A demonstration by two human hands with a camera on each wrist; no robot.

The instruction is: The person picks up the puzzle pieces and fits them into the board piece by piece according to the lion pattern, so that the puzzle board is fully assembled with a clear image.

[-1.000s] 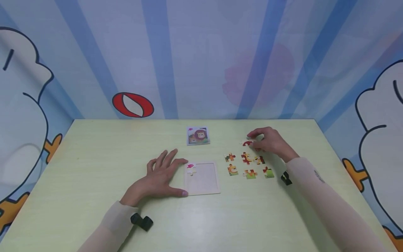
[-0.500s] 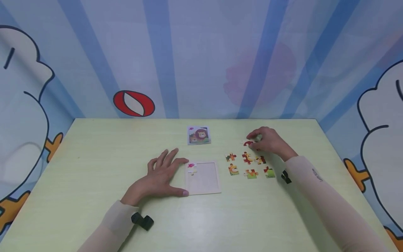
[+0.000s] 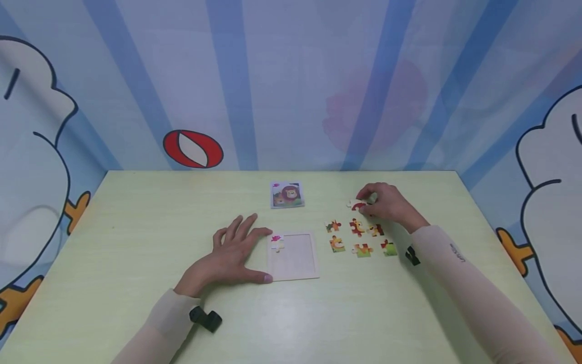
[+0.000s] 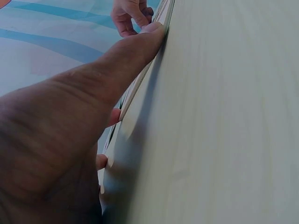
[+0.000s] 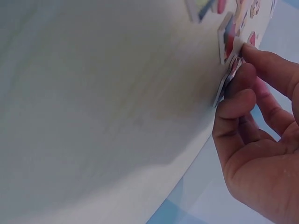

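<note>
Puzzle pieces (image 3: 357,227) lay right of the frame (image 3: 315,255) on the tabletop (image 3: 291,323); your right hand (image 3: 390,205) pinched a red-and-white piece (image 3: 357,206) — picking up, apparently. Your left hand (image 3: 233,260), fingers spread, touched the frame's edge — a clean lift toward it seemed called for next.

A pale, faintly grained desk (image 3: 354,318) filled the foreground, soft light gleaming near the middle of its near edge. Behind its far edge rose a light-blue backdrop (image 3: 291,101) with darker blue stripes (image 3: 232,76), a faded pink patch (image 3: 375,106) and a red-and-white oval (image 3: 175,146) toward the far left corner. Large white cartoon figures (image 3: 29,202) with orange feet (image 3: 77,212) flanked its left and right edges.
</note>
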